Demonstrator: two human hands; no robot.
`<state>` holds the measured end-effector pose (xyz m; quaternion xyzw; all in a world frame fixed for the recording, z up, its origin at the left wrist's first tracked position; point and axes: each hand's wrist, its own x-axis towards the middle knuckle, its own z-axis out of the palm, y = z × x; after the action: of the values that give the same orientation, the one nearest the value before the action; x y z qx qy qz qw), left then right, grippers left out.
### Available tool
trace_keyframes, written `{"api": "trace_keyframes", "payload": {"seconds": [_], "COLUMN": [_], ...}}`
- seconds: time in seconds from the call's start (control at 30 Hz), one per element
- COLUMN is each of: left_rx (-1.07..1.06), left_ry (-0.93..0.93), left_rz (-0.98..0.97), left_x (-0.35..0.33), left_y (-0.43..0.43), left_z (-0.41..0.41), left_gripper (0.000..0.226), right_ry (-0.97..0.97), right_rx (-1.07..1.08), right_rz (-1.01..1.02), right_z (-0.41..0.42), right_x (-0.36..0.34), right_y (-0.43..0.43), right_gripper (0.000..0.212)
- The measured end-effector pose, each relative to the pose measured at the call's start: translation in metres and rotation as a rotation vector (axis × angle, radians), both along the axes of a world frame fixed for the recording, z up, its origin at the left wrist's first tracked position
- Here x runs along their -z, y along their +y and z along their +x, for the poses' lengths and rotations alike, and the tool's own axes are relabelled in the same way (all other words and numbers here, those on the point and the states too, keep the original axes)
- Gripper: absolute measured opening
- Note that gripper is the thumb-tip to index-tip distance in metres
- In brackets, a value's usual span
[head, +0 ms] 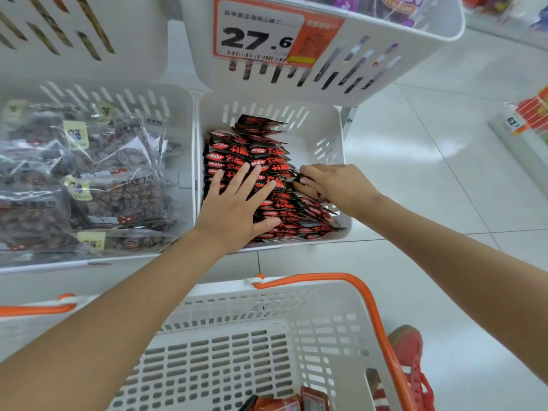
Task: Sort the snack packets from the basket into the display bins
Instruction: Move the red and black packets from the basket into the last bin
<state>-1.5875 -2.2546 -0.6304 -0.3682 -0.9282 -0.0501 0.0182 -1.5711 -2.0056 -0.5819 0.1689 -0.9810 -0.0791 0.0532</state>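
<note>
Rows of black-and-red snack packets (261,157) fill a white display bin (329,126) in the middle. My left hand (234,209) lies flat with spread fingers on the packets at the bin's near left. My right hand (332,185) curls its fingers round one snack packet (308,188) at the right side of the stack. Below, a white shopping basket (326,330) with orange handles holds a few red packets (296,401) at its near edge.
A bin of clear bags with dark dried fruit (89,173) stands to the left. Above hangs an upper bin with a 27.6 price tag (261,34). Pale tiled floor (444,173) spreads to the right; a red shoe (409,351) shows beside the basket.
</note>
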Motion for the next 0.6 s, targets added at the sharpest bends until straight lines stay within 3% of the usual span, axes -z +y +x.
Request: {"api": "trace_keyframes", "payload": {"seconds": [0.1,0.2,0.23,0.37,0.5,0.6], "left_rx": [-0.007,-0.006,-0.005,-0.008,-0.010,-0.003], "left_ry": [-0.001,0.004,0.002,-0.019,-0.005,0.002], "left_rz": [-0.003,0.001,0.004,0.001,0.001,0.002], "left_x": [0.000,0.002,0.002,0.001,0.001,0.003], "left_y": [0.000,0.000,0.001,0.000,0.000,0.000], "left_z": [-0.001,0.000,0.001,0.001,0.000,0.000], "left_gripper": [0.086,0.085,0.085,0.086,0.085,0.084], "right_ry": [0.024,-0.036,-0.054,-0.223,-0.333,-0.326], "right_rx": [-0.018,-0.066,-0.045,0.168,0.236,0.248], "right_rz": [0.044,0.038,-0.024,-0.383,-0.457,-0.508], "right_z": [0.003,0.013,0.014,0.014,0.016,0.017], "right_x": [0.007,0.018,0.020,0.005,0.012,0.021], "right_y": [0.006,-0.003,-0.004,-0.015,-0.024,-0.026], "right_gripper": [0.040,0.033,0.029,0.061,0.075,0.072]}}
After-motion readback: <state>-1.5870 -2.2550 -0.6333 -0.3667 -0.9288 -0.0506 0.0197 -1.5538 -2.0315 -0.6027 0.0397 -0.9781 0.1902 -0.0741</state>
